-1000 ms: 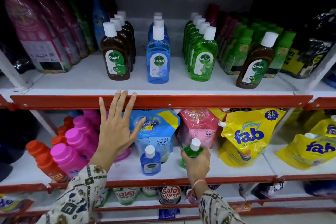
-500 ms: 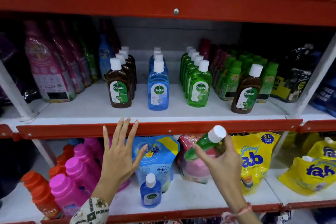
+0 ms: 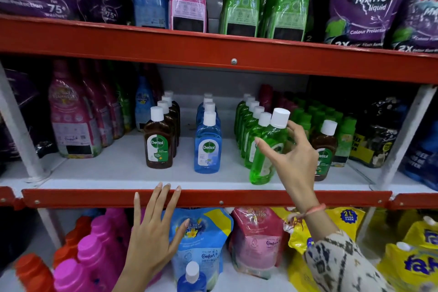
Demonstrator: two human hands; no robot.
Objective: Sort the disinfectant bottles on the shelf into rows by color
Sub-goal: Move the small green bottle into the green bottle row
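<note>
On the middle shelf (image 3: 113,170) stand three rows of white-capped bottles: a brown row (image 3: 158,143), a blue row (image 3: 207,147) and a green row (image 3: 248,125). My right hand (image 3: 291,159) is shut on a green bottle (image 3: 265,154), tilted, its base at the front of the green row. A lone brown bottle (image 3: 323,149) stands to the right of it. A small blue bottle (image 3: 192,278) stands on the lower shelf. My left hand (image 3: 151,232) hovers open, fingertips at the red shelf edge (image 3: 237,198).
Pink and purple refill pouches (image 3: 71,121) flank the left, green-capped bottles (image 3: 317,114) and dark packs the right. Below are pink jugs (image 3: 94,253), blue and pink softener pouches (image 3: 203,237) and yellow pouches (image 3: 417,261). Tall packs fill the top shelf.
My right hand lifted the green bottle from the lower shelf up to the front of the green row on the middle shelf. The view tilted upward. My left hand barely moved.
</note>
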